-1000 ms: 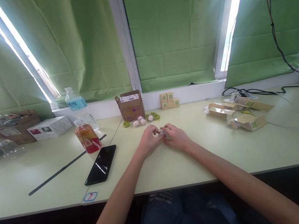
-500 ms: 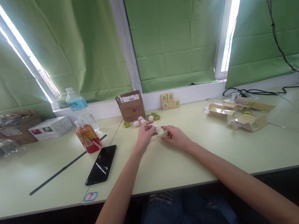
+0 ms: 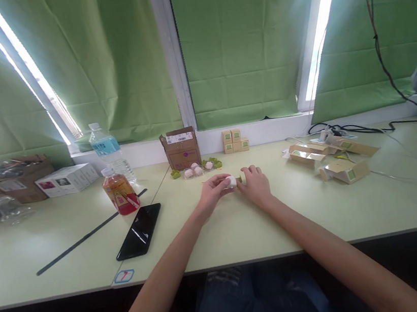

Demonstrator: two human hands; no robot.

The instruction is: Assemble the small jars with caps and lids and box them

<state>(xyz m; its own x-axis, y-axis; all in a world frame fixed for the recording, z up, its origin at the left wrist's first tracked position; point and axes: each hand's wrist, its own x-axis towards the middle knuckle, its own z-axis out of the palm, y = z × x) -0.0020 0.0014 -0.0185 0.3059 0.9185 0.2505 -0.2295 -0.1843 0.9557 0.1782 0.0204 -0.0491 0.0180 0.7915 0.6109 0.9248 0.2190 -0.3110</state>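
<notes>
My left hand [image 3: 212,195] is closed, with its thumb and fingers pinching a small white rounded piece [image 3: 231,181]. Close against it, my right hand [image 3: 257,186] has its thumb and fingers closed around a small green piece [image 3: 239,179]; the fingers hide most of it. Whether the two pieces touch, I cannot tell. Beyond my hands lie several pinkish-white round pieces [image 3: 194,170], some in a clear tray. More green pieces [image 3: 216,162] lie to their right, and a single green piece [image 3: 175,174] to their left.
An open cardboard box [image 3: 182,152] and several small tan boxes [image 3: 233,146] stand by the wall. On the left are a phone [image 3: 138,232], a red-labelled drink bottle [image 3: 122,193] and a water bottle [image 3: 112,156]. Opened tan cartons [image 3: 345,171] and black cables [image 3: 366,127] lie right.
My hands have come nearer to each other and slightly towards me. The white piece now shows plainly at my left fingertips, and a green piece has come into sight at my right fingers.
</notes>
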